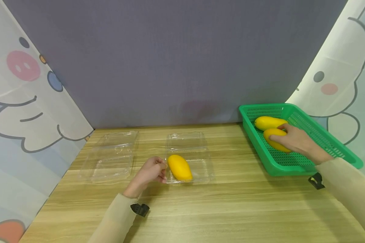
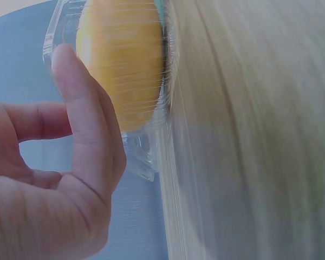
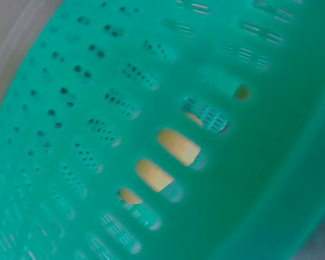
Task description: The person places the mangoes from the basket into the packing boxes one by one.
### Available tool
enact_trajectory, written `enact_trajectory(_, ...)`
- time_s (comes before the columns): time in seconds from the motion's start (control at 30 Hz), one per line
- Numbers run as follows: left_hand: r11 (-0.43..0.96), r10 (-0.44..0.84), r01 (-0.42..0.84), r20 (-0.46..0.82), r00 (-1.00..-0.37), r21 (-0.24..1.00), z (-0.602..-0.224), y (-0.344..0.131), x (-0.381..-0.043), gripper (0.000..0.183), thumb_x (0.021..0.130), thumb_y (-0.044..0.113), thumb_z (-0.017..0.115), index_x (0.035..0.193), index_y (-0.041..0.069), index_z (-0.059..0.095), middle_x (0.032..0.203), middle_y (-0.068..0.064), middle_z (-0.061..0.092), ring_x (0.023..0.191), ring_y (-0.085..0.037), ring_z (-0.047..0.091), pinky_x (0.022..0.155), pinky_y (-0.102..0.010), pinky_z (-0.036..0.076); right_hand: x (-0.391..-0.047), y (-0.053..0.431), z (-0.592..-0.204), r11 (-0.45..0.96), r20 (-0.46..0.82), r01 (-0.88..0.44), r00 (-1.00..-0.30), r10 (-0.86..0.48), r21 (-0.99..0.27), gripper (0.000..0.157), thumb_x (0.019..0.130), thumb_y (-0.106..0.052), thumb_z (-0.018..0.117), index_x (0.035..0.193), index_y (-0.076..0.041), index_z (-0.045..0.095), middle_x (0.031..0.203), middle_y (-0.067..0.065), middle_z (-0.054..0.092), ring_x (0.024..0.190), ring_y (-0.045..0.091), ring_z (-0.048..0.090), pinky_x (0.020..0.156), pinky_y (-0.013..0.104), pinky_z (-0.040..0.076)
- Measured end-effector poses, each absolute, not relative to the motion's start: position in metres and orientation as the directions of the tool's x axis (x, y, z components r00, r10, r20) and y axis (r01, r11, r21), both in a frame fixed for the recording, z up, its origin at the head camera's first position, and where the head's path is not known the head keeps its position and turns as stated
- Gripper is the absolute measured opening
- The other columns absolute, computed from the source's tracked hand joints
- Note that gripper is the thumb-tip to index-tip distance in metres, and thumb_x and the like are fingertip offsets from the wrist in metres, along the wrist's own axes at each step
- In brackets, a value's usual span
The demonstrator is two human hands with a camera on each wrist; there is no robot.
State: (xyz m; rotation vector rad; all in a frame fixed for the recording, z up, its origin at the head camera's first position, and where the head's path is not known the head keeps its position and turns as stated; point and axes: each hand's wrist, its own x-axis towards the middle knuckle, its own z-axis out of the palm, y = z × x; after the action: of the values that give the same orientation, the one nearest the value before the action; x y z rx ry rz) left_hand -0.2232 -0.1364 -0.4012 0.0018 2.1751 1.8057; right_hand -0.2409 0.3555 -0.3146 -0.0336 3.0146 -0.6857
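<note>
One yellow mango (image 1: 180,167) lies in the front half of a clear plastic clamshell box (image 1: 200,170), whose lid is folded back. My left hand (image 1: 152,170) pinches that box's left edge; in the left wrist view, the left hand's fingers (image 2: 89,130) are beside the clear wall with the mango (image 2: 122,65) behind it. Over at the right, my right hand (image 1: 296,139) grips another mango (image 1: 275,139) inside the green basket (image 1: 272,168). A further mango (image 1: 269,122) lies just behind it. The right wrist view shows only the basket's slotted wall (image 3: 216,179), with yellow showing through; the hand is hidden there.
A second clear clamshell box (image 1: 111,165) lies opened on the left of the wooden table (image 1: 200,212). A grey panel (image 1: 170,67) rises along the table's back edge. Cartoon-printed sheets (image 1: 39,111) flank both sides.
</note>
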Motion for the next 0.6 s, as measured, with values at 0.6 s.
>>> enact_trajectory(0.6, 0.189, 0.188, -0.2, -0.236, -0.954, 0.961, -0.402, -0.136, -0.224, 0.015, 0.096, 0.001, 0.053, 0.109, -0.006, 0.051, 0.078, -0.016, 0.055, 0.059, -0.021, 0.058, 0.056, -0.031, 0.057, -0.238, 0.338, -0.302, 0.892, -0.014, -0.013, -1.0, -0.022, -0.453, 0.08, 0.099, -0.052, 0.049, 0.146, 0.011, 0.034, 0.118, 0.028, 0.056, 0.086, 0.032, 0.056, 0.066, 0.033, 0.043)
